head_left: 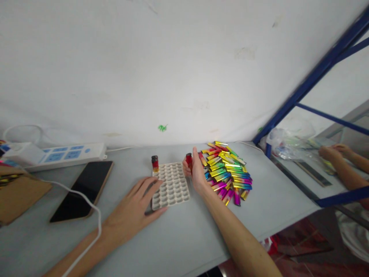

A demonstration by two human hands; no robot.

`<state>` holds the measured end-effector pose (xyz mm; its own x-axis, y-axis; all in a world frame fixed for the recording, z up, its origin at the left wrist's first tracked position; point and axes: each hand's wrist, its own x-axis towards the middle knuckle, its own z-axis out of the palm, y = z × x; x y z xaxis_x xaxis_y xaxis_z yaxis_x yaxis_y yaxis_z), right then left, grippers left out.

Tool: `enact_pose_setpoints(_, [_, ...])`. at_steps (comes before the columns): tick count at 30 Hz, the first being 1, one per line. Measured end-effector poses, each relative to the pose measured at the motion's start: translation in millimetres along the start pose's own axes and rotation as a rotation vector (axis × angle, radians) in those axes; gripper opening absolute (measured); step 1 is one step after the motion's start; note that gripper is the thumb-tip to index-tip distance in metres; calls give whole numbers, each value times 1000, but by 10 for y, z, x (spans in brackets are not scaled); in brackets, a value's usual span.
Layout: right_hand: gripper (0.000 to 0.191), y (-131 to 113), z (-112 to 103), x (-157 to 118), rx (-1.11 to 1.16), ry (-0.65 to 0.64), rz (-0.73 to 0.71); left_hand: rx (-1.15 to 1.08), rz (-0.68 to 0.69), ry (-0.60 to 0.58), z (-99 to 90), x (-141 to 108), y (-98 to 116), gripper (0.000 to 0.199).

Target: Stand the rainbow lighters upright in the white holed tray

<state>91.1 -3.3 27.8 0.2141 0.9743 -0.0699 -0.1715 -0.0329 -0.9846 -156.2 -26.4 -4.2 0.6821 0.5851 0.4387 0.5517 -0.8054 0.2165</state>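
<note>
A pale grey tray [172, 185] with rows of small pockets lies on the table. Two red and gold lighters [155, 163] stand upright at its far left corner. My left hand [141, 202] rests on the tray's left edge with its fingers apart, holding nothing. My right hand [196, 171] is closed around a red lighter [189, 159] with a black top, just beyond the tray's right edge. Right of that hand is a loose pile of shiny multicoloured lighters [230, 167], partly hidden by the hand.
On the left lie a black phone [83, 190], a white power strip [69, 154], a brown cardboard piece [24, 192] and a white cable [99, 221]. A blue metal frame [302, 86] rises on the right; beyond it are plastic bags [284, 142] and another person's hands [334, 153].
</note>
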Motion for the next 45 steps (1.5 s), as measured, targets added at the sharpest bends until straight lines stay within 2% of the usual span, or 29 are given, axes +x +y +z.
enact_pose_setpoints(9, [50, -93, 41, -9, 293, 22, 192, 11, 13, 20, 18, 0, 3, 60])
enact_pose_setpoints(13, [47, -118, 31, -24, 283, 53, 205, -5, -6, -6, 15, 3, 17, 64])
enact_pose_setpoints(17, [53, -103, 24, -20, 251, 22, 179, -17, -15, -15, 4, 6, 22, 62])
enact_pose_setpoints(20, [54, -106, 30, -12, 272, -32, 137, -14, -11, -13, 10, 4, 20, 61])
enact_pose_setpoints(24, [45, -95, 31, -26, 311, -111, 33, -29, -36, -22, 18, -1, 40, 63])
enact_pose_setpoints(32, [37, 67, 136, -102, -77, -146, -252, -17, -80, -76, -41, 7, 164, 63])
enact_pose_setpoints(37, [34, 81, 315, -85, -295, -54, -490, -16, -85, -101, -55, 22, 221, 63])
enact_pose_setpoints(43, [35, 172, 432, -63, -341, -109, -516, -26, -90, -119, -51, 32, 232, 63])
enact_pose_setpoints(45, [34, 188, 439, -62, -378, -92, -548, -18, -85, -128, -47, 31, 229, 62])
